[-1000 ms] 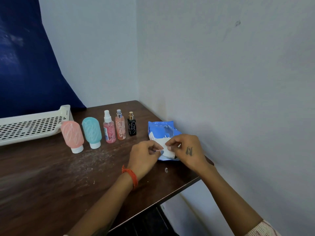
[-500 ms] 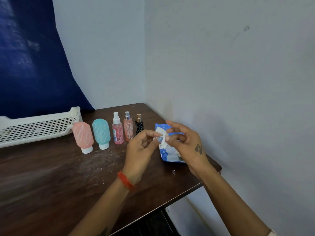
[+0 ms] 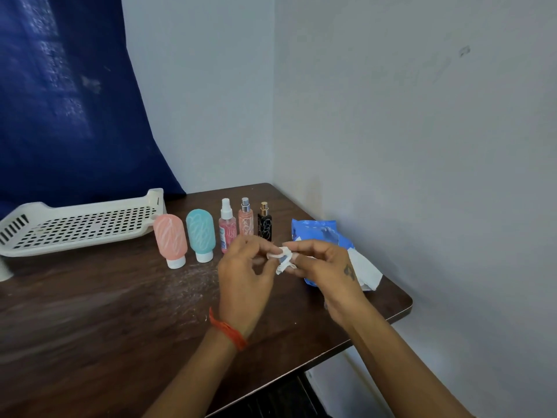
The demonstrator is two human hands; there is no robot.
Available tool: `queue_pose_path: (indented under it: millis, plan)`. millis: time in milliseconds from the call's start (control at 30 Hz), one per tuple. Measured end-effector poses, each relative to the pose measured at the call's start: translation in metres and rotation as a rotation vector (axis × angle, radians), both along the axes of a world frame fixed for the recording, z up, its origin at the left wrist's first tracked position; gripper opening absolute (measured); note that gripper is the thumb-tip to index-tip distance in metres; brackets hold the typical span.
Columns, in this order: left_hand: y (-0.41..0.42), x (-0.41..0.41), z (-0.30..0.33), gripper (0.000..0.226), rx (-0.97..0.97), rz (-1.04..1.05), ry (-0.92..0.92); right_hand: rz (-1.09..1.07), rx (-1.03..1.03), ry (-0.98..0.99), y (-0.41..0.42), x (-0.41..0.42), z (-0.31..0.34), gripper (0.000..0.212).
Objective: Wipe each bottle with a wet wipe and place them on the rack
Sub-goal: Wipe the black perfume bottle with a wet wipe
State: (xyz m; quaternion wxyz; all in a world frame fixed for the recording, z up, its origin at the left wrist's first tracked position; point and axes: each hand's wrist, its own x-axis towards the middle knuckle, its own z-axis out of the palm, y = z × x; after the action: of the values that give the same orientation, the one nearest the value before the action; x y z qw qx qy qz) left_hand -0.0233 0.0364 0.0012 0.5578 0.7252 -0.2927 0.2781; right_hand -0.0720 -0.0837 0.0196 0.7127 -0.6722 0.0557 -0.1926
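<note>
At the centre of the frame both hands meet above the dark wooden surface point(image 3: 90, 321) and share a small crumpled white wipe point(image 3: 283, 259). The left hand point(image 3: 245, 282), with an orange band point(image 3: 227, 328) at its wrist, pinches the wipe's left edge between thumb and fingertips; the right hand point(image 3: 327, 274), fingers curled, pinches its right side. Just behind and right of the right hand lies the blue wipe pack point(image 3: 319, 238), a white sheet hanging out of it toward the right edge of the surface. The bottles stand upright in a row left of the pack, above the hands: a pink tube point(image 3: 170, 239), a teal tube point(image 3: 200, 233), a pink spray point(image 3: 227, 230), a peach spray point(image 3: 245, 220) and a black spray point(image 3: 264, 224). The white perforated rack point(image 3: 78, 227) sits at the left of the frame, beside the pink tube, holding no bottle.
</note>
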Motion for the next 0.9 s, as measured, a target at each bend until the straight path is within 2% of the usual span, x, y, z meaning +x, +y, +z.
queue_pose_path:
  millis: [100, 233, 333, 400, 467, 633, 800, 900]
  plan:
    - [0.003, 0.004, 0.000, 0.024, 0.011, 0.040, -0.031, 0.101, 0.187, 0.044, 0.000, 0.000, 0.003, 0.015]
    - [0.003, 0.002, 0.002, 0.039, 0.004, -0.033, 0.050, 0.089, 0.038, 0.035, 0.000, 0.003, 0.001, 0.013]
    - [0.003, 0.002, 0.006, 0.052, -0.005, -0.183, 0.156, 0.029, 0.034, 0.022, -0.004, 0.009, -0.001, 0.014]
    - [0.004, 0.002, 0.012, 0.051, -0.017, -0.318, 0.202, -0.014, 0.049, 0.002, -0.008, 0.012, -0.001, 0.014]
    - [0.002, 0.006, 0.017, 0.043, -0.012, -0.358, 0.189, -0.064, 0.049, -0.026, -0.013, 0.015, 0.000, 0.014]
    - [-0.016, 0.040, 0.023, 0.032, 0.147, -0.044, 0.085, -0.177, 0.072, -0.073, -0.020, 0.019, 0.005, 0.010]
    - [-0.042, 0.084, 0.021, 0.055, 0.417, 0.068, 0.155, -0.138, 0.123, -0.117, -0.025, 0.016, 0.007, 0.024]
    - [-0.056, 0.097, 0.023, 0.059, 0.496, 0.138, 0.212, -0.120, 0.098, -0.116, -0.029, 0.017, 0.004, 0.027]
